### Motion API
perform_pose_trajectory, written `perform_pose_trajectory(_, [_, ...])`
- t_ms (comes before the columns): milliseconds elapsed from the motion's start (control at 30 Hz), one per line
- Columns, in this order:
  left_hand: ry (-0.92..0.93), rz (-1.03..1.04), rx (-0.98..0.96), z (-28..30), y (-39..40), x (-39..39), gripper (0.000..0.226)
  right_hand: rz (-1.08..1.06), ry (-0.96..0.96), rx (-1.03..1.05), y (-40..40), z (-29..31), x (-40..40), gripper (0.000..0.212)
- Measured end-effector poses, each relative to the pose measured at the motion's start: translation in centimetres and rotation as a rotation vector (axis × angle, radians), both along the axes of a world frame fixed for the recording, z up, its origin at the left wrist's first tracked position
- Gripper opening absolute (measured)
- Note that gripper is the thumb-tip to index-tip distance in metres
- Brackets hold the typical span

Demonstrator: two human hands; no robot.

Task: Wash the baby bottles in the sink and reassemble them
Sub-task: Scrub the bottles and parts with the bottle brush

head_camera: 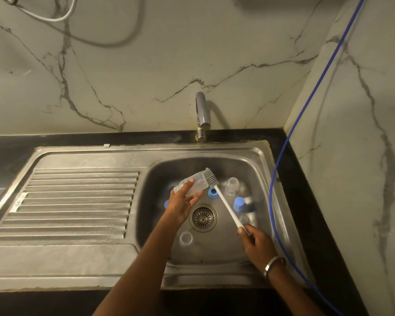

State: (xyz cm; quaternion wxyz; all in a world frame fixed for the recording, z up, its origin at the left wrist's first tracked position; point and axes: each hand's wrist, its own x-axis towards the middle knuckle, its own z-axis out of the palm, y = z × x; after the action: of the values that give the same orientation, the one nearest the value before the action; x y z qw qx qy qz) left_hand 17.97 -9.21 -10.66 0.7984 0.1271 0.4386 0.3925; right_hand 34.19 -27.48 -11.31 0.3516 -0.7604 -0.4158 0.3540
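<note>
Head view: one bottle point(193, 184) gripped by left hand point(182, 204), fingers curled round it; one brush point(224, 199) pinched by right hand point(257, 244); second bottle point(232, 187), two blue caps point(239, 204) seen in sink point(255, 160).

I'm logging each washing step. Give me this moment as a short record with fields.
left hand: holds a clear bottle tilted over the sink
right hand: grips the brush by its handle end
brush head: at the bottle's mouth
tap: no water visible
loose in basin: second bottle, blue cap, blue ring
</note>
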Motion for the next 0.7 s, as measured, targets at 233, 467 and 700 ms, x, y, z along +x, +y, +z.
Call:
perform_pose_trajectory(233, [0.007, -0.049, -0.002, 0.5, -0.4, 0.9, 0.083, -0.023, -0.004, -0.005, 0.0, 0.1, 0.3, 0.026])
perform_pose_trajectory(467, [0.083, -0.053, 0.020, 0.1, -0.2, 1.2, 0.068, -0.028, -0.005, -0.007, -0.8, 0.0, 0.4, 0.022])
perform_pose_trajectory(700, [0.042, -0.117, -0.002, 0.0, -0.6, 1.4, 0.053, -0.071, -0.055, -0.020, -0.9, 0.5, 0.5, 0.024])
